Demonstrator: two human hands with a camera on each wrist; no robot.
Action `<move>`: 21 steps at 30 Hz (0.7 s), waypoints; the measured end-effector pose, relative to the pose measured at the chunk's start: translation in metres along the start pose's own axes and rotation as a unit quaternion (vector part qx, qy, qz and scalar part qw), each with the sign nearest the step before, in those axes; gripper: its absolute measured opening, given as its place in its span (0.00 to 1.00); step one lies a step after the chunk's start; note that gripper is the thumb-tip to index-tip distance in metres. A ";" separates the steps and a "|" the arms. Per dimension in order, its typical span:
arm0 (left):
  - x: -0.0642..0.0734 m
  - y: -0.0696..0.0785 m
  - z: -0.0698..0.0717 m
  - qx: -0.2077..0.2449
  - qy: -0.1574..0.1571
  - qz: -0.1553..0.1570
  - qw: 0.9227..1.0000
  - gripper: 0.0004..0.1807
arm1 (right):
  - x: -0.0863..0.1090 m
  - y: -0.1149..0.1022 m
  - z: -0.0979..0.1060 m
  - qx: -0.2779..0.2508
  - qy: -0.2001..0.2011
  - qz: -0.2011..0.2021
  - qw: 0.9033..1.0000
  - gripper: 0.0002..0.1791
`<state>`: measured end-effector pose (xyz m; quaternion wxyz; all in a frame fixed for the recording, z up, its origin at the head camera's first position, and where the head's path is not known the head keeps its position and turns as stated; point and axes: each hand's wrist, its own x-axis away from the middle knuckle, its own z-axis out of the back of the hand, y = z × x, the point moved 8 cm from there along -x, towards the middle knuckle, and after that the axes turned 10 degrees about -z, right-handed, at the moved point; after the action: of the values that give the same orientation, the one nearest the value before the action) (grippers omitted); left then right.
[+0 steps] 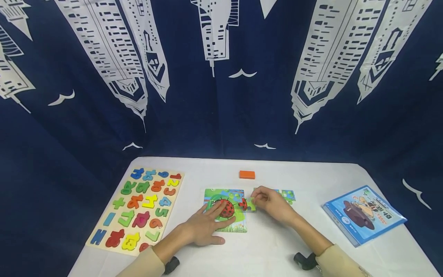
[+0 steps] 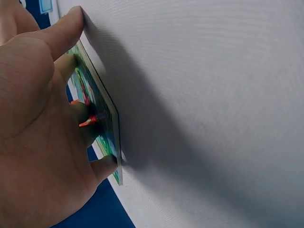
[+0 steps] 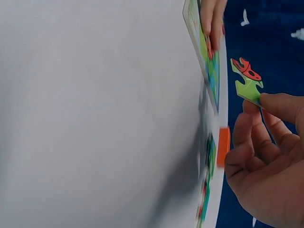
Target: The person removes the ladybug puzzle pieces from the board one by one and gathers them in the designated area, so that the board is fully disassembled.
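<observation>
My left hand [image 1: 205, 229] rests with its fingers spread on a ladybug jigsaw board [image 1: 237, 227], a green picture panel lying on the white table. In the left wrist view the fingertips touch the board's face, and the thumb reaches past its edge. My right hand [image 1: 275, 206] pinches a puzzle piece [image 3: 249, 86] between thumb and fingertips. Red ladybug parts and bright green mark this piece. In the right wrist view it is held up, apart from the board. Loose puzzle pieces [image 1: 288, 194] lie just beyond the right hand, partly hidden by it.
An orange block [image 1: 247, 175] sits behind the jigsaw. To the left lies a wooden number board [image 1: 108, 247] with colourful numerals. At the right is a blue picture box [image 1: 367, 215]. A dark blue curtain [image 1: 214, 115] hangs behind the table.
</observation>
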<state>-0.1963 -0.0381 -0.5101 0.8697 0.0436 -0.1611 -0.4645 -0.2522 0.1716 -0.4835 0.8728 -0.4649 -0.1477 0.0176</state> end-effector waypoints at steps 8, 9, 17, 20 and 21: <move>0.002 -0.002 -0.002 0.011 0.008 -0.002 1.000 0.39 | 0.019 0.037 0.038 -0.049 -0.001 -0.057 0.997 0.14; 0.002 -0.002 -0.002 0.012 0.009 -0.002 1.000 0.39 | 0.022 0.041 0.043 -0.054 0.000 -0.060 0.997 0.15; 0.002 0.000 -0.001 0.014 0.016 -0.006 1.000 0.39 | 0.037 0.073 0.073 -0.047 0.041 -0.088 0.994 0.17; 0.002 0.000 -0.001 0.013 0.018 -0.007 1.000 0.39 | 0.040 0.087 0.078 -0.048 0.055 -0.107 0.992 0.17; 0.001 0.000 -0.001 0.013 0.018 -0.008 1.000 0.39 | 0.040 0.091 0.079 -0.043 0.061 -0.112 0.991 0.17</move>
<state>-0.1954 -0.0395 -0.5106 0.8683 0.0641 -0.1509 -0.4682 -0.2262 0.2942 -0.5067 0.8559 -0.4824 -0.1465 -0.1150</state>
